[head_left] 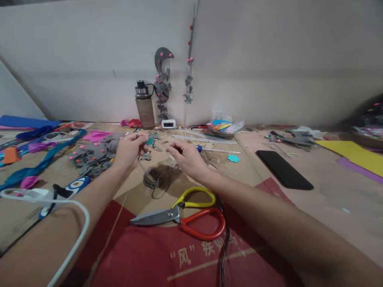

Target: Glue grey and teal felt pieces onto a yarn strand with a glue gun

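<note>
While our left grip (131,149) is pinching small teal piece (150,140) above worktop (335,223), our right grip (188,157) is pressing fingertips together; whether on cord (149,182), we cannot tell. Probably we are working cord and teal piece together; next move seems to be calling for steady fingers and free slack. Teal piece is looking flat, partly hidden by fingers; cord is lying loosely coiled below, between grips.

Dim, greyish light, soft shadows on the cardboard (241,167), hazy detail, wide-angle distortion toward the edges.
</note>
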`<state>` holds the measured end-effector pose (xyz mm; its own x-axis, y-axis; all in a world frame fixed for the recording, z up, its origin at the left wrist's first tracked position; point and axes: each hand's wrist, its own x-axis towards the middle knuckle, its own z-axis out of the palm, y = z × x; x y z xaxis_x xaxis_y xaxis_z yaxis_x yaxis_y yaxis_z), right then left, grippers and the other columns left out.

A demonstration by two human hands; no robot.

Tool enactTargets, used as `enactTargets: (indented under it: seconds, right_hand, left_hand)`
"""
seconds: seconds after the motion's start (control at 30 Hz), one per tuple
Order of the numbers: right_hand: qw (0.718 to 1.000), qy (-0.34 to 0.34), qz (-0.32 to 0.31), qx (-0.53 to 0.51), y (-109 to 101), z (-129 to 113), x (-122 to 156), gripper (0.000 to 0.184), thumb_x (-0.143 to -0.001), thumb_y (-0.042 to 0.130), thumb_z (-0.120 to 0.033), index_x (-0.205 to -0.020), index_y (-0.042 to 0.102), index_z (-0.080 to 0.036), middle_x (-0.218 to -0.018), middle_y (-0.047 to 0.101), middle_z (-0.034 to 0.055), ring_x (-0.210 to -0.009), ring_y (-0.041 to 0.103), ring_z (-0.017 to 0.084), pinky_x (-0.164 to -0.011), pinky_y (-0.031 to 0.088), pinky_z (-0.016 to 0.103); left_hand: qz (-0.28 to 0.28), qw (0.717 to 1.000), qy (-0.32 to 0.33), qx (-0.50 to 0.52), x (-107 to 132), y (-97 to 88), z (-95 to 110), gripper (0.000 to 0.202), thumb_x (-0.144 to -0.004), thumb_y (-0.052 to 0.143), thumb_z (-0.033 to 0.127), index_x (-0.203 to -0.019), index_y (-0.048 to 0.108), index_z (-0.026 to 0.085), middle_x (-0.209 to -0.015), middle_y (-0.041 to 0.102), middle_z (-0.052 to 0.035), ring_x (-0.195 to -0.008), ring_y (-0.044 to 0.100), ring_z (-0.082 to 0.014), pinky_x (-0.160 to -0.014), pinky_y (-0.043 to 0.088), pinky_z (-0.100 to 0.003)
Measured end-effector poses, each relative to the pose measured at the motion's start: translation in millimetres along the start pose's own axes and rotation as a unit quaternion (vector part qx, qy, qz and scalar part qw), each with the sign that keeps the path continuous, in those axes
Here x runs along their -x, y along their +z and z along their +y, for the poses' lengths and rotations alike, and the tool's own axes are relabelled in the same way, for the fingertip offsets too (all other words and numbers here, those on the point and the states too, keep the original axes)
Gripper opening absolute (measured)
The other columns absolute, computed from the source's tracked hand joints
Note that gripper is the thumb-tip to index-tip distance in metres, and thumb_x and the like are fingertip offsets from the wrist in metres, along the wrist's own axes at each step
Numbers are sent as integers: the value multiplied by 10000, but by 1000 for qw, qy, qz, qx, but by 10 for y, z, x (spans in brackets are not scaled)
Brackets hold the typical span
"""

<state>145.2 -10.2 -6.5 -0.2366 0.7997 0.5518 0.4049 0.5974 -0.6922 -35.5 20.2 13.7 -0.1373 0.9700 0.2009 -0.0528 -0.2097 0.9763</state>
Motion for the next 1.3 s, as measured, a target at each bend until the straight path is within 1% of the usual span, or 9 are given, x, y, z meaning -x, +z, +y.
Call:
enactTargets:
  seconds: [0.37, 0.67, 0.73, 0.87, 0.9, 0.97, 1.1, 1.2, 1.3]
  right_hand:
    - [1000, 26, 9, -4, -346, -337, -19, 215, -854, 499, -318, -767, 622, -164, -653, 526, -21, -612, 436, 101, -582, 334, 245]
    - [996, 36, 17, -73, -709, -738, -65, 273, -844, 520, -393, -825, 646, -151, -598, 470, -35, -550, 377, 80, -534, 313, 229]
    - [997, 18, -26, -72, -726, -793, -3, 283, -859, 499, -398, -854, 651, -160, -613, 497, -32, -548, 396, 80, -540, 326, 227]
    - [969, -13, -244, 44, -620, -708, 203, 212, -849, 533, -325, -787, 675, -180, -717, 611, 9, -663, 524, 117, -639, 399, 259]
    - [966, -8, -242, 90, -578, -655, 242, 175, -830, 562, -302, -787, 680, -179, -780, 635, 32, -746, 557, 146, -702, 416, 288]
    - [981, 25, -152, 116, -488, -546, 274, 157, -823, 569, -289, -873, 669, -178, -924, 650, 72, -908, 575, 190, -804, 428, 336]
    - [992, 108, -25, -63, -266, -414, 160, 292, -823, 561, -322, -1079, 529, -185, -1110, 608, 98, -1041, 570, 175, -893, 445, 353]
    - [967, 147, 2, -210, -59, -404, 27, 416, -760, 634, -312, -1112, 438, -205, -1140, 579, 95, -1082, 558, 163, -931, 442, 348]
    - [941, 168, -11, -293, 112, -407, -67, 477, -731, 657, -309, -1119, 394, -215, -992, 598, 42, -890, 615, 139, -813, 495, 319]
  left_hand:
    - [115, 989, 5, 95, -320, -324, -4, 85, -571, 635, 136, -604, 558, 149, -472, 488, 41, -410, 446, -64, -343, 232, -171]
    - [126, 985, 16, 115, -425, -467, -46, 96, -585, 623, 125, -595, 531, 153, -476, 485, 47, -405, 434, -50, -345, 247, -150]
    - [122, 985, 18, 121, -405, -453, -29, 99, -578, 620, 121, -595, 526, 149, -477, 480, 55, -407, 433, -45, -350, 249, -144]
    - [99, 987, 25, 120, -307, -326, 19, 120, -573, 666, 162, -651, 580, 129, -487, 508, 46, -412, 443, -51, -353, 261, -148]
    - [78, 991, 30, 107, -267, -274, 31, 139, -579, 679, 181, -674, 592, 128, -490, 517, 43, -412, 448, -53, -355, 266, -150]
    - [40, 994, 55, 81, -165, -160, 58, 175, -605, 699, 237, -707, 604, 130, -493, 533, 34, -411, 455, -59, -366, 282, -157]
    - [-39, 988, 133, -65, 87, 10, 137, 207, -722, 650, 333, -802, 647, 142, -541, 592, 7, -412, 469, -74, -407, 347, -189]
    - [-58, 959, 207, -184, 226, 37, 190, 209, -785, 597, 348, -848, 673, 164, -574, 613, 8, -462, 513, -91, -468, 394, -205]
    - [-26, 926, 271, -261, 272, 18, 199, 193, -798, 589, 341, -854, 691, 187, -658, 649, 0, -548, 558, -105, -541, 426, -218]
